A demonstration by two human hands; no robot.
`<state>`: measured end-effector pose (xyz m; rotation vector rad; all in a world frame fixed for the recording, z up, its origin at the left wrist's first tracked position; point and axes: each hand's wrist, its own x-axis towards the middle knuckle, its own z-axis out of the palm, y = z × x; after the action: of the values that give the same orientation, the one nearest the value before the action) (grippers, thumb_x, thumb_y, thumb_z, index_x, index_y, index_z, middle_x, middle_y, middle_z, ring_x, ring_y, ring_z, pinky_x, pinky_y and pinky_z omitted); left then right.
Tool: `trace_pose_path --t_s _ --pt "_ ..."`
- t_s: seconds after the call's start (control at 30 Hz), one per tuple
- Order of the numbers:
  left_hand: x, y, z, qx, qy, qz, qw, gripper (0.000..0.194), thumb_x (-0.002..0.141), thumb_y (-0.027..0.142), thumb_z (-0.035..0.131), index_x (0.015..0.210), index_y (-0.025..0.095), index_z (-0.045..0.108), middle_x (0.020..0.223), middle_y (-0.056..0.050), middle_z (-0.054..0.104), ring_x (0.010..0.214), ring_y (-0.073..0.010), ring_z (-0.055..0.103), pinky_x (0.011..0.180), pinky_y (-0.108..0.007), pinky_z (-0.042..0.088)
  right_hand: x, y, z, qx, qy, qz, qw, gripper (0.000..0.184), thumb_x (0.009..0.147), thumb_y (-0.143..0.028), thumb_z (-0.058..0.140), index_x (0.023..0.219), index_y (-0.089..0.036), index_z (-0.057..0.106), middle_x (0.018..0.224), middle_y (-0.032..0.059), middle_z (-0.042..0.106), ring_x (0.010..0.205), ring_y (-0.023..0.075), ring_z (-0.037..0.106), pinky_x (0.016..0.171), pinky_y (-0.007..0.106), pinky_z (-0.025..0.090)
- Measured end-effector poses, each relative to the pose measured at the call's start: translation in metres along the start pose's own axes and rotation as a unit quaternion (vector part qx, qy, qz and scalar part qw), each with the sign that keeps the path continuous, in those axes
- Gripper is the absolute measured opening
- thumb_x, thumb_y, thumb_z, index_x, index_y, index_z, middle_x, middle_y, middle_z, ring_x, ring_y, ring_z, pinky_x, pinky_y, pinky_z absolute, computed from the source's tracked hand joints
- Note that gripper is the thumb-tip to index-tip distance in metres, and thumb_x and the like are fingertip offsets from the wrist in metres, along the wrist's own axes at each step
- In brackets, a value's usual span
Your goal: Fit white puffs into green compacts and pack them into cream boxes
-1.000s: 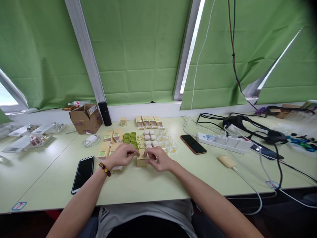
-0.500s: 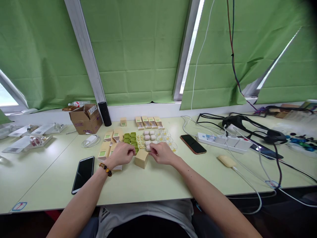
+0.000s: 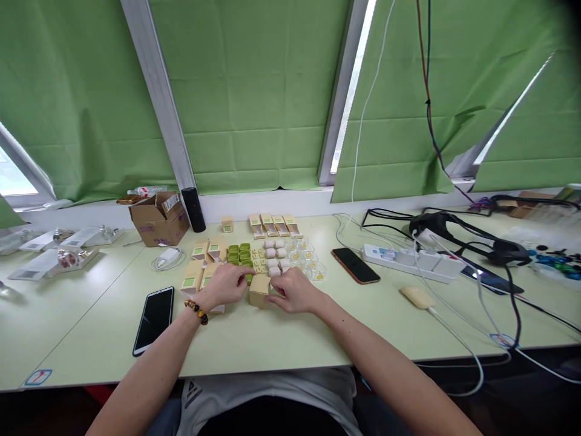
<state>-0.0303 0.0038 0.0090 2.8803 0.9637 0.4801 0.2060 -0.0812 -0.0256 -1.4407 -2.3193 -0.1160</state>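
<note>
A small tan cardboard box [image 3: 259,292] stands on the table between my two hands. My right hand [image 3: 296,290] is closed at its right side, thumb near the front corner and index finger by the top edge. From the left, my left hand [image 3: 227,283] has its fingers curled, with the index finger and thumb at the box's top left corner. Just beyond lie green square cups [image 3: 239,253], small yellow pieces [image 3: 259,260], pale pink cylinders [image 3: 275,253] and clear plastic domes [image 3: 306,255]. Open tan boxes [image 3: 195,274] lie partly behind my left hand.
More open boxes [image 3: 275,226] line the back of the table. A phone [image 3: 154,320] lies left of my left arm and another phone [image 3: 355,265] to the right. Beyond are a power strip [image 3: 411,261], cables, a headset [image 3: 467,236], a carton [image 3: 158,221] and a black cylinder [image 3: 193,209].
My left index finger has stretched out to the box's top left corner. My right hand has moved slightly lower, its thumb now at the box's front right corner. The box has turned slightly.
</note>
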Motion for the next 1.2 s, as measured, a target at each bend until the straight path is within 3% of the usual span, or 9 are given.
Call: trace_pose_path --t_s 0.2,0.47,0.6,0.7,0.83,1.0,1.2 --pt "0.001 -0.001 -0.001 -0.021 -0.001 0.004 1.0 0.031 0.082 0.013 0.051 0.085 0.025 0.08 0.077 -0.002 0.078 0.068 -0.0197 0.067 0.066 -0.031 0.04 0.003 0.013 -0.008 -0.048 -0.011 0.07 0.996 0.03 0.091 -0.033 0.06 0.065 -0.019 0.062 0.059 0.0021 0.064 0.055 0.0144 0.048 0.061 0.029 0.018" --pt "0.0 0.0 0.0 -0.059 -0.018 0.034 0.998 0.029 0.081 0.01 0.052 0.08 0.024 0.078 0.078 0.0 0.078 0.068 -0.0182 0.066 0.067 -0.03 0.042 0.006 0.01 -0.007 -0.087 -0.026 0.136 0.987 0.032 0.097 -0.033 0.052 0.073 -0.019 0.067 0.068 0.0044 0.07 0.06 0.0157 0.055 0.061 0.03 0.016" --pt "0.001 -0.002 0.0 -0.049 0.01 0.005 0.999 0.026 0.082 0.011 0.052 0.079 0.023 0.074 0.076 -0.001 0.076 0.069 -0.0191 0.066 0.069 -0.032 0.043 0.007 0.011 -0.008 -0.104 -0.048 0.16 0.98 0.019 0.09 -0.024 0.057 0.078 -0.02 0.071 0.075 0.0056 0.074 0.066 0.0183 0.06 0.062 0.03 0.019" --pt "0.002 -0.002 0.0 -0.062 0.053 -0.004 0.997 0.024 0.086 0.012 0.05 0.088 0.022 0.072 0.082 -0.003 0.076 0.076 -0.0211 0.067 0.074 -0.034 0.047 0.008 0.008 -0.01 -0.115 -0.078 0.163 0.977 0.014 0.084 -0.018 0.06 0.08 -0.021 0.074 0.08 0.0069 0.076 0.07 0.0204 0.064 0.062 0.029 0.023" --pt "0.002 0.003 -0.001 -0.101 0.079 0.033 0.991 0.022 0.091 0.016 0.053 0.106 0.021 0.067 0.104 -0.008 0.075 0.1 -0.0259 0.068 0.095 -0.041 0.05 0.008 0.001 -0.013 -0.128 -0.106 0.152 0.974 0.014 0.084 -0.017 0.061 0.079 -0.02 0.074 0.08 0.0094 0.077 0.071 0.0227 0.067 0.061 0.029 0.027" --pt "-0.001 0.014 0.002 -0.106 0.026 0.079 0.991 0.049 0.091 0.031 0.066 0.137 0.022 0.053 0.141 -0.014 0.062 0.132 -0.0327 0.056 0.112 -0.048 0.045 0.008 0.0 -0.014 -0.14 -0.108 0.149 0.973 0.015 0.083 -0.016 0.06 0.08 -0.02 0.074 0.078 0.0099 0.077 0.072 0.0237 0.069 0.061 0.029 0.029" --pt "0.005 0.02 0.012 -0.055 -0.007 0.11 0.992 0.06 0.089 0.032 0.071 0.143 0.023 0.048 0.14 -0.015 0.062 0.13 -0.0339 0.058 0.113 -0.05 0.044 0.008 0.002 -0.016 -0.139 -0.106 0.155 0.972 0.017 0.086 -0.018 0.06 0.082 -0.019 0.076 0.082 0.0112 0.078 0.074 0.024 0.07 0.064 0.029 0.033"
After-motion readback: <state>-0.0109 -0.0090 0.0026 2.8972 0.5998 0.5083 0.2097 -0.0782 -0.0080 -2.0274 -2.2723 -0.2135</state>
